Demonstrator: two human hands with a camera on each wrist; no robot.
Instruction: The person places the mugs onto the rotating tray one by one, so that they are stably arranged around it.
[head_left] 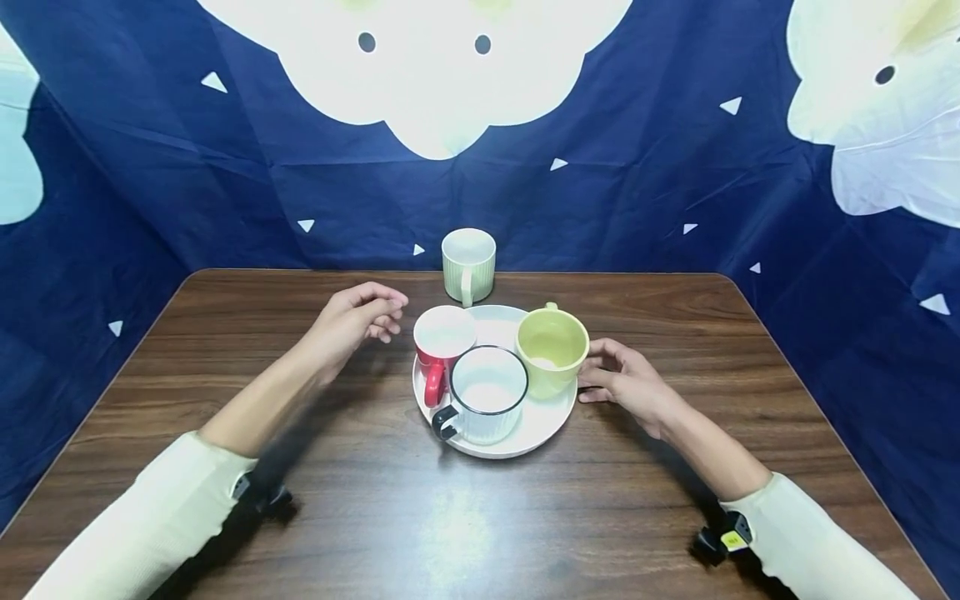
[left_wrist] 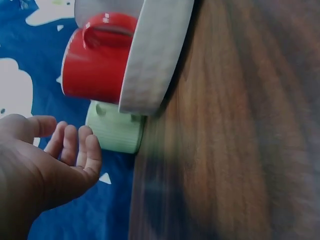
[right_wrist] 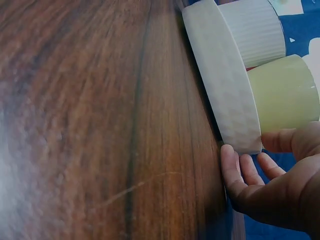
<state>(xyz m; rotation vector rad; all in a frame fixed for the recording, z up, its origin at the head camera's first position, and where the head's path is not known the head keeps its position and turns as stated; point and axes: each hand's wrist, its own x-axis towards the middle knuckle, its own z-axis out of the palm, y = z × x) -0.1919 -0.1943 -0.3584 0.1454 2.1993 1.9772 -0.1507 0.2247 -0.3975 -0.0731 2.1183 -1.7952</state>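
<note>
A round white dish (head_left: 542, 425) with a raised, textured side stands on the table. On it are a red mug with a pale inside (head_left: 433, 367), a white mug with a black rim and black handle (head_left: 487, 425), and a yellow-green cup (head_left: 551, 379). My left hand (head_left: 360, 312) hovers left of the red mug, fingers loosely bent, holding nothing. My right hand (head_left: 618, 379) is at the dish's right edge. In the right wrist view its thumb (right_wrist: 280, 140) is by the rim beneath the yellow-green cup, and its relaxed fingers are right at the dish's outer side.
Behind the dish, near the table's back edge, stands a pale green ribbed mug (head_left: 480, 271), its handle toward me. The brown wooden table (head_left: 337, 500) ends at a dark blue printed cloth (head_left: 360, 200) at the back and sides.
</note>
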